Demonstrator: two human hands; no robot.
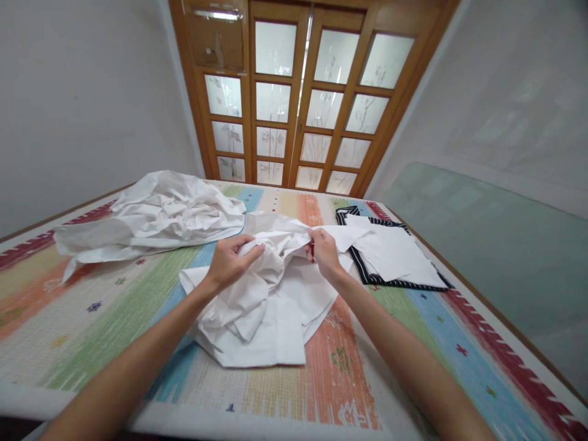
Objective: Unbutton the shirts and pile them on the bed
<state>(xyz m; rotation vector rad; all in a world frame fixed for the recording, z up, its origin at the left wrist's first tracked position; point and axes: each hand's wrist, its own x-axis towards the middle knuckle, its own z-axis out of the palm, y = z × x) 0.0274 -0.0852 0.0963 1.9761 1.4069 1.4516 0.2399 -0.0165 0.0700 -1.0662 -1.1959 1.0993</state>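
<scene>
A crumpled white shirt [257,312] lies in front of me on the striped, colourful bed cover [133,306]. Its lower part rests flat, with a straight doubled edge toward me, while the upper part is bunched and lifted. My left hand [232,260] is closed on the bunched cloth, thumb on top. At the upper right of the shirt, my right hand [324,248] pinches a piece of the fabric. A pointed white flap of cloth extends to the right beyond that hand. Some of the fingers on both hands are hidden by the cloth.
To the left lies a heap of rumpled white cloth [169,208]. Folded white cloth [395,248] sits on black-and-white striped fabric [358,263] at the right. A greenish headboard-like panel [487,245] stands along the right side, and wooden glazed doors [296,122] are at the back.
</scene>
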